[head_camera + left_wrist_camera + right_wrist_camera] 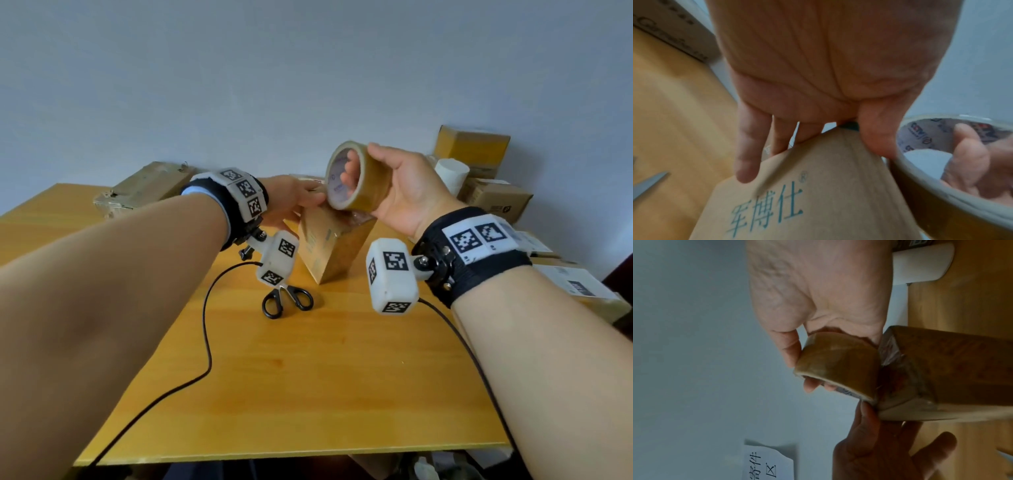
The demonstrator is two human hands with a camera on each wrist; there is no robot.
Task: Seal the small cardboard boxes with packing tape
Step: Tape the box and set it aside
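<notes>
R hand (404,192) grips tape roll (359,176) at frame centre, fingers curled thru the core, thumb outside. L hand (291,202) pinches top of small cardboard box (329,246), upright on table (308,377) just below roll. Scissors (287,299) lie lower-left of box.
</notes>
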